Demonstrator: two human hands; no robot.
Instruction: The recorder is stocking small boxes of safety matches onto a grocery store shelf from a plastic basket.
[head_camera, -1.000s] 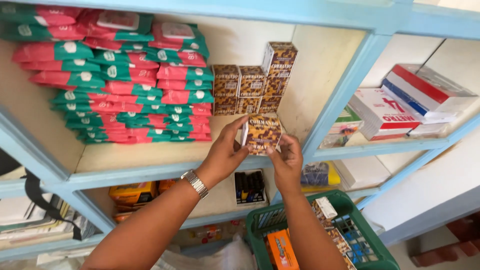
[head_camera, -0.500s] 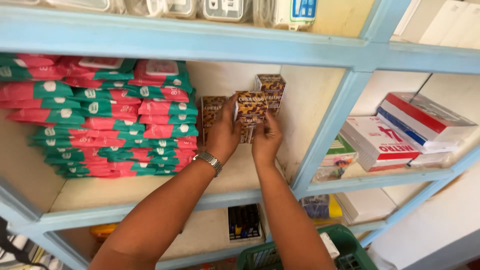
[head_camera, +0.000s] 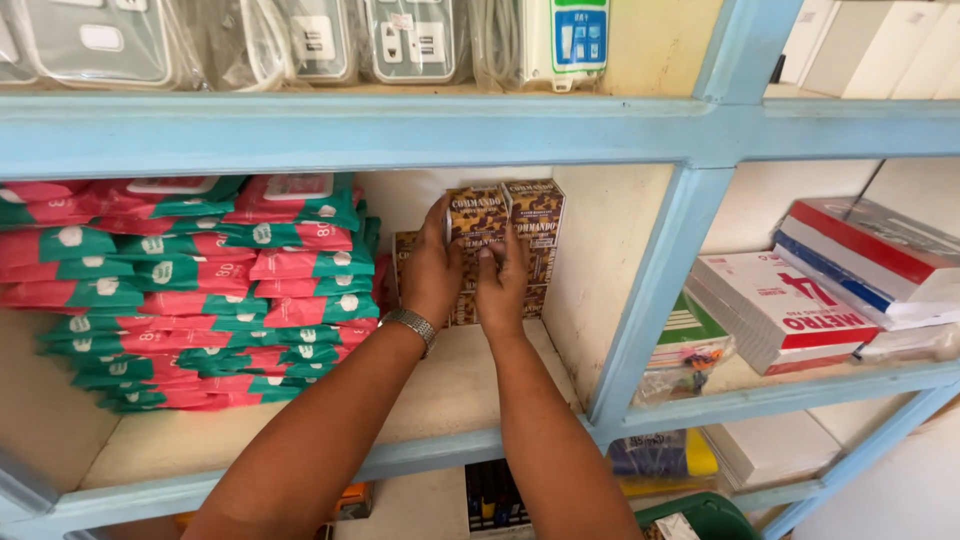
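Note:
Both my hands reach into the middle bay of a light blue shelf unit (head_camera: 400, 130). My left hand (head_camera: 432, 270), a metal watch on its wrist, and my right hand (head_camera: 502, 283) together grip a small brown patterned box (head_camera: 476, 212) and press it against the top of a stack of similar boxes (head_camera: 534, 240) by the back wall. The stack's lower boxes are mostly hidden behind my hands.
Stacks of red-and-green flat packets (head_camera: 190, 290) fill the left of the bay. Clear packs of switches and sockets (head_camera: 300, 40) lie on the shelf above. Paper reams (head_camera: 820, 300) sit in the right bay. A green basket (head_camera: 700, 515) is below.
My hands have lifted the brown box from the shelf front to the top of the box stack at the back. The view has tilted upward, revealing the upper shelf.

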